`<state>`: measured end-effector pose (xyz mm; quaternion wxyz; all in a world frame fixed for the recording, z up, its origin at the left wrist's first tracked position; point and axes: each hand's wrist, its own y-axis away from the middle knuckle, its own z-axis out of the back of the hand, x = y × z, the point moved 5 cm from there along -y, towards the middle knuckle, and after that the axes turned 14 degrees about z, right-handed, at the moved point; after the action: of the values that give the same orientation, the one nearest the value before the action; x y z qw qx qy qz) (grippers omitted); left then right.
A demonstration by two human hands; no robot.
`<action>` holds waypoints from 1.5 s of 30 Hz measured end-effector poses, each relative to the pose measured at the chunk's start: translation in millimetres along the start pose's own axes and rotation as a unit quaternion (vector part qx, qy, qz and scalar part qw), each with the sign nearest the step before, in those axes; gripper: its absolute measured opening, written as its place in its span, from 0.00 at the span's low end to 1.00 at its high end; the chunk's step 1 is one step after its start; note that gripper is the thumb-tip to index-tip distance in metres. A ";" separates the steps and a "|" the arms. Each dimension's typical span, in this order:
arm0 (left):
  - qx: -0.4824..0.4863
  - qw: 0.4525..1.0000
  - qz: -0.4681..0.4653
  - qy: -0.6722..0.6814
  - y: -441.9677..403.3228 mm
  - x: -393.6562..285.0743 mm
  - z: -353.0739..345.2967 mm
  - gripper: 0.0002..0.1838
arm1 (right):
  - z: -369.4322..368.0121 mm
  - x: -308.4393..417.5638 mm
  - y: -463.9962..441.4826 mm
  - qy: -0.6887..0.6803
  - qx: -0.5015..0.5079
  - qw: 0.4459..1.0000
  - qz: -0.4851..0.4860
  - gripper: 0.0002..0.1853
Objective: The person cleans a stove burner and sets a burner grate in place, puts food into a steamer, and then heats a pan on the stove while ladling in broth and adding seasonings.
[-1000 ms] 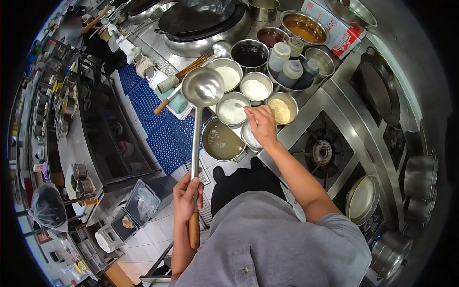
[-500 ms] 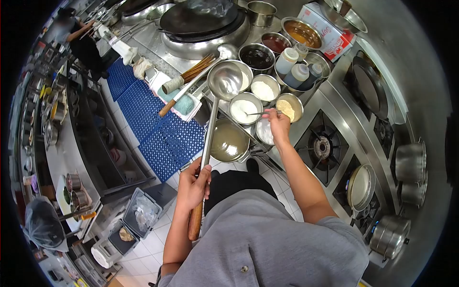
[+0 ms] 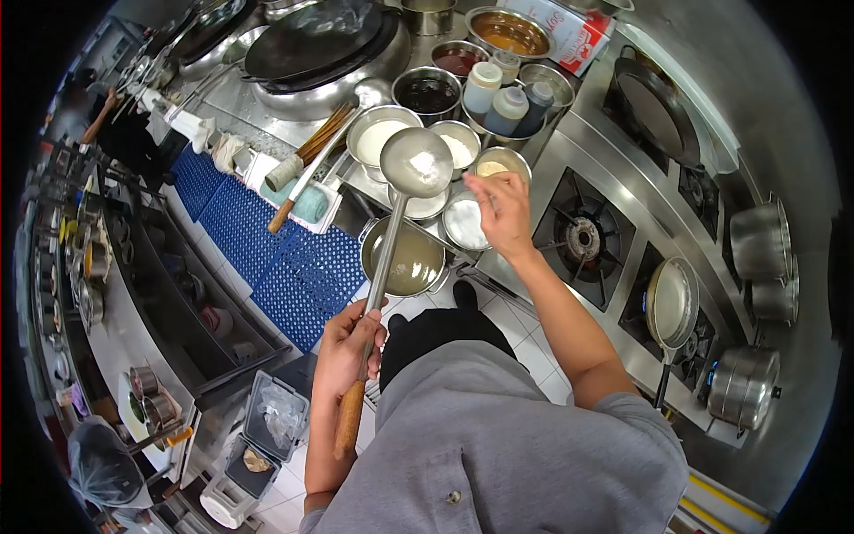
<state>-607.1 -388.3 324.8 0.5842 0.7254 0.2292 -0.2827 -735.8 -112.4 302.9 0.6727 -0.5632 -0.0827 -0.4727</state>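
Note:
My left hand point(image 3: 350, 350) is closed round a long-handled steel ladle point(image 3: 416, 163), gripping it just above its wooden end. The ladle's bowl hangs over several small steel bowls, hiding part of a bowl of white powder point(image 3: 425, 206). My right hand point(image 3: 501, 214) is beside the ladle's rim, in front of a bowl of pale yellow powder point(image 3: 495, 166). Its fingers are bent together; whether the small spoon is still in them I cannot make out. Just below that hand sits another bowl of white contents point(image 3: 465, 222).
A pot of cloudy liquid point(image 3: 405, 258) stands below the ladle. Squeeze bottles point(image 3: 505, 110) and sauce bowls stand behind. A gas burner point(image 3: 583, 238) and frying pan point(image 3: 672, 303) lie to the right, a large wok point(image 3: 311, 53) at back left. Another person point(image 3: 133, 133) works far left.
My right hand has lifted from the white powder bowl, where it held a small spoon, toward the ladle's rim. The ladle's bowl now covers more of the powder bowls. The view has shifted.

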 end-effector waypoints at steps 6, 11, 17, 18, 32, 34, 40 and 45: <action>-0.012 1.000 0.004 -0.013 -9.6 2.5 -14.1 0.16 | 24.2 5.1 11.3 0.127 0.024 0.981 0.144 0.08; -0.060 0.996 -0.005 -0.071 -10.2 -3.6 -22.6 0.18 | 61.8 -20.9 42.8 0.173 0.036 0.984 0.000 0.07; -0.057 0.996 0.006 -0.065 -12.1 -8.2 -30.8 0.18 | 52.2 -57.0 72.6 0.145 0.053 0.982 -0.110 0.08; -0.055 0.996 0.010 -0.069 -13.1 -8.3 -31.3 0.18 | 52.5 -60.1 74.5 0.132 0.050 0.980 -0.143 0.09; 0.010 0.998 0.022 -0.057 -11.4 -10.7 -27.1 0.13 | 60.7 -20.2 31.8 0.013 -0.079 0.976 -0.202 0.12; 0.036 0.999 0.033 -0.022 -11.9 -10.9 -28.5 0.15 | 51.4 -21.1 24.9 0.034 -0.046 0.997 -0.058 0.08; 0.040 0.999 0.033 -0.008 -8.0 -11.4 -32.8 0.19 | 82.3 -45.3 8.5 0.256 -0.016 0.965 0.047 0.08; 0.008 0.999 0.018 -0.050 -6.9 -15.5 -40.5 0.20 | 64.1 -130.5 25.1 0.226 0.037 0.973 -0.043 0.12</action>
<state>-617.3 -347.4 336.8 0.5938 0.7194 0.1843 -0.3096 -760.8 10.0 224.4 0.6734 -0.4124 0.0292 -0.6129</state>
